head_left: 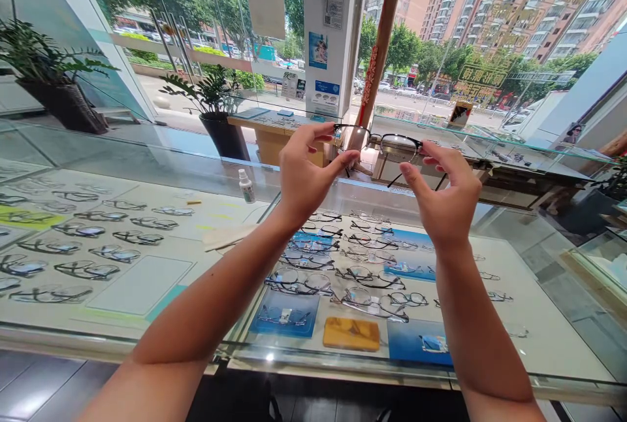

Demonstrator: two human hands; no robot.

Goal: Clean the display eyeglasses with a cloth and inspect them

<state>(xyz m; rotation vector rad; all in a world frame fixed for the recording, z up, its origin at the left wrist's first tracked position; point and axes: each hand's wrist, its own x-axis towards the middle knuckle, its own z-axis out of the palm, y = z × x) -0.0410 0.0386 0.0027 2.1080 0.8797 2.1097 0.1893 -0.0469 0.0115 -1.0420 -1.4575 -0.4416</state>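
Note:
A pair of dark-rimmed glasses (pixel 392 143) is held up above a glass display counter (pixel 539 337), level with the window. My left hand (pixel 306 174) pinches the left end of the frame between thumb and fingers. My right hand (pixel 448 193) grips the right end with curled fingers, and one temple hangs down beside it. Inside the counter below lie several rows of other glasses (pixel 353 275) on white and blue trays.
A small white bottle (pixel 246 187) stands on the counter's left half, above more rows of glasses (pixel 83 239). A yellow card (pixel 351 334) lies near the front edge. Potted plants (pixel 218 108), a white pillar (pixel 333 30) and a leaning wooden pole (pixel 377 56) stand by the window.

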